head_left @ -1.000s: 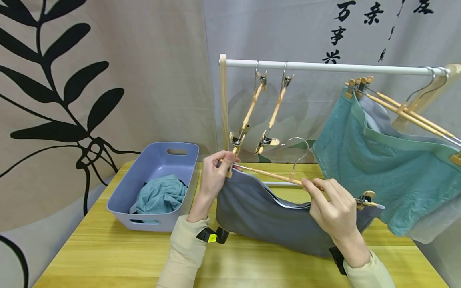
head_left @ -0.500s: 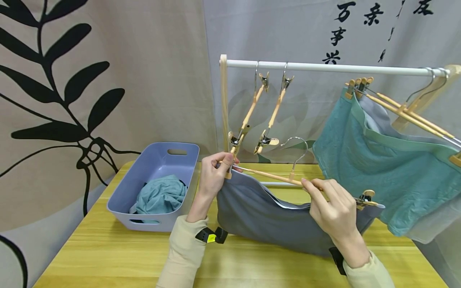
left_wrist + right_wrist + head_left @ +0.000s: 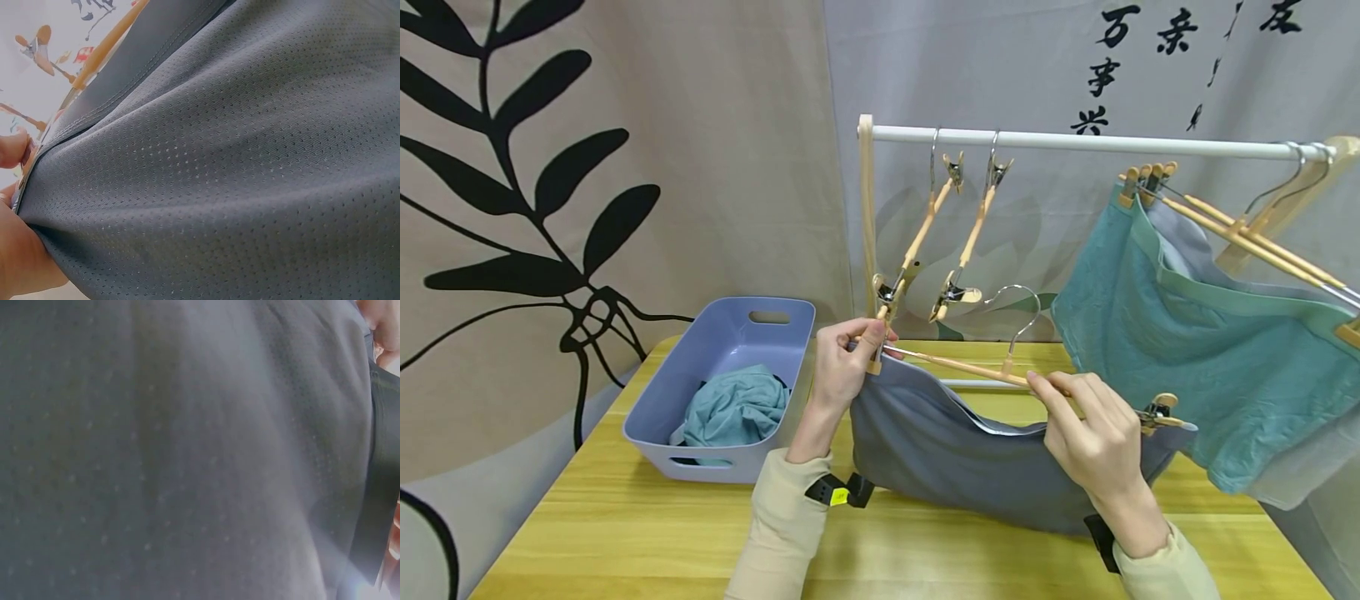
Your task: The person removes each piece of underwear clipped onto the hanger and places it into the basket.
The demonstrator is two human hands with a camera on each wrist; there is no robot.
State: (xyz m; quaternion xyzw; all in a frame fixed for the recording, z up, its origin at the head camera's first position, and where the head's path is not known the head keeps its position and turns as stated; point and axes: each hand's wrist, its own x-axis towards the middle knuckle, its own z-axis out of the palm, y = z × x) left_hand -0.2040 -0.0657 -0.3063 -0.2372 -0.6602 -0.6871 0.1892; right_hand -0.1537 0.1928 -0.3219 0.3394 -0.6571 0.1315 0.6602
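A grey garment of perforated fabric (image 3: 955, 458) hangs by its waistband from a wooden clip hanger (image 3: 962, 364), held low over the table. My left hand (image 3: 842, 362) pinches the clip at the hanger's left end, where the waistband's corner sits. With thumb and curled fingers my right hand (image 3: 1090, 425) grips the hanger's bar, right of its metal hook (image 3: 1026, 312). The right clip (image 3: 1161, 412) is on the waistband's other end. Grey fabric (image 3: 237, 162) fills most of the left wrist view, and the same cloth (image 3: 187, 456) covers the right wrist view.
A blue basket (image 3: 651, 429) with crumpled teal cloth (image 3: 737, 408) stands on the left of the wooden table (image 3: 647, 533). Behind my hands, a rack with a white rail (image 3: 1075, 142) carries two bare clip hangers (image 3: 973, 229) and, at right, teal shorts (image 3: 1240, 350) on hangers.
Both hands keep their hold on the hanger. The left hand and the left clip have shifted very slightly to the left; the rest looks the same.
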